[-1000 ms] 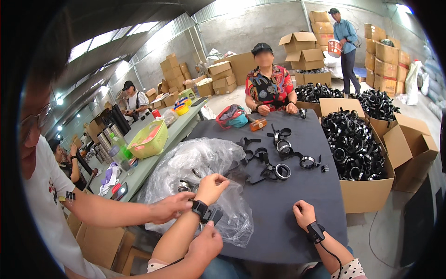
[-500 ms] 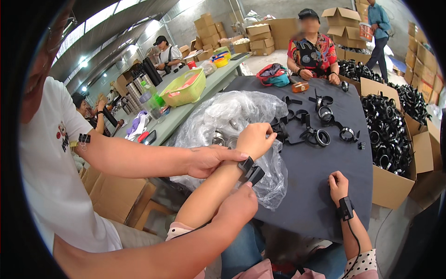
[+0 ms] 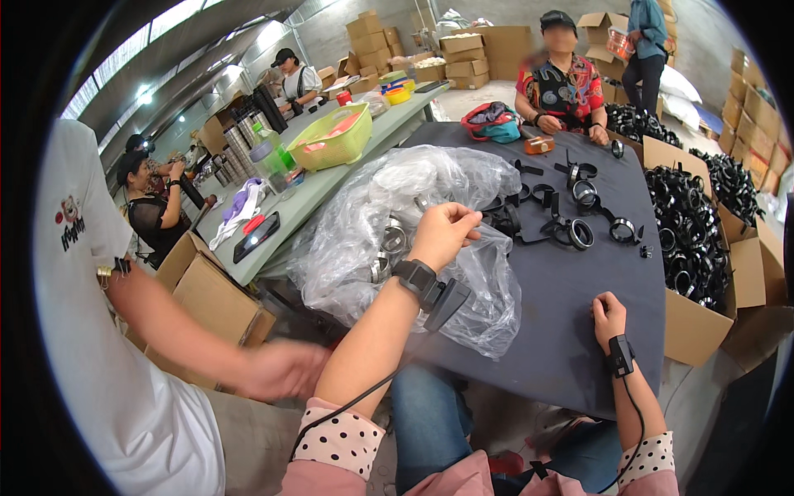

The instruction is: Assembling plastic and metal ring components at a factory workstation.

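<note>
My left hand [image 3: 445,235] is raised over a clear plastic bag [image 3: 484,310] holding shiny metal rings [image 3: 394,238]. Its fingers are curled together with nothing visible in them, and a black wrist device [image 3: 420,281] with a cable is strapped below it. My right hand [image 3: 609,316] rests at the right edge of the dark table [image 3: 554,355], loosely curled and holding nothing I can see. It wears a similar black wrist device [image 3: 620,355]. Beyond the bag, several black straps with ring-shaped metal clamps [image 3: 579,233] lie on the cloth.
A co-worker's blurred hand [image 3: 285,368] is beside my left forearm. Another person [image 3: 564,87] sits across the table. At right stands an open carton [image 3: 693,331] full of black clamps. A green basket [image 3: 335,136] and a phone [image 3: 256,238] lie on the side table [image 3: 281,219].
The co-worker's hands have let go of my left wrist device and drawn back to the left. My left hand has shifted slightly left and up; my right hand is nearly where it was.
</note>
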Demonstrator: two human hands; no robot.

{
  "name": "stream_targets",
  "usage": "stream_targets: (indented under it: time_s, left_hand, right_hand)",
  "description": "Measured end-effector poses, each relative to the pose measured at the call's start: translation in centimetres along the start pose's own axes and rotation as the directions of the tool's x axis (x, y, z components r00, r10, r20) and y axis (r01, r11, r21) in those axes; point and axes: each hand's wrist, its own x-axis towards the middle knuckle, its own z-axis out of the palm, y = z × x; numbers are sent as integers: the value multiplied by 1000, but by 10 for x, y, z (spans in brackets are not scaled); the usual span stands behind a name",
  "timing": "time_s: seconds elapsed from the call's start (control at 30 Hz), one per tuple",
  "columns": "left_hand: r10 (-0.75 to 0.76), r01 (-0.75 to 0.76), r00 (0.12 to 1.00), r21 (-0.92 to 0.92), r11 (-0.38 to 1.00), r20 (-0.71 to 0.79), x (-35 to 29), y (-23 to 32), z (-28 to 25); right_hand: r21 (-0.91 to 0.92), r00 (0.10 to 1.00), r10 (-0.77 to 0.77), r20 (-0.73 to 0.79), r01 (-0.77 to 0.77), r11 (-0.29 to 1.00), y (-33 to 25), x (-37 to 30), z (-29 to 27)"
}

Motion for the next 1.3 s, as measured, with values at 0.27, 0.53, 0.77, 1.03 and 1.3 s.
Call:
stream_targets:
  time_s: [0.27, 0.53, 0.77, 1.03, 1.3]
  left_hand:
    - [-148, 154, 988, -456, 877, 48, -17, -14, 5]
    - [-339, 300, 934, -765, 571, 113, -16, -55, 9]
    - [-395, 322, 909, -825, 465, 132, -18, -56, 13]
    - [-294, 300, 949, -632, 715, 117, -29, -44, 17]
    - [-250, 300, 954, -528, 795, 166, -32, -38, 23]
  right_hand:
    - [-11, 1000, -14, 10, 14, 1000, 5, 1, -4]
    - [-96, 992, -124, 21, 125, 987, -5, -2, 4]
    - [-77, 998, -62, 23, 64, 995, -3, -1, 0]
    - [-63, 998, -66, 6, 66, 996, -9, -3, -1]
    - [-94, 995, -97, 3, 97, 991, -10, -2, -2]
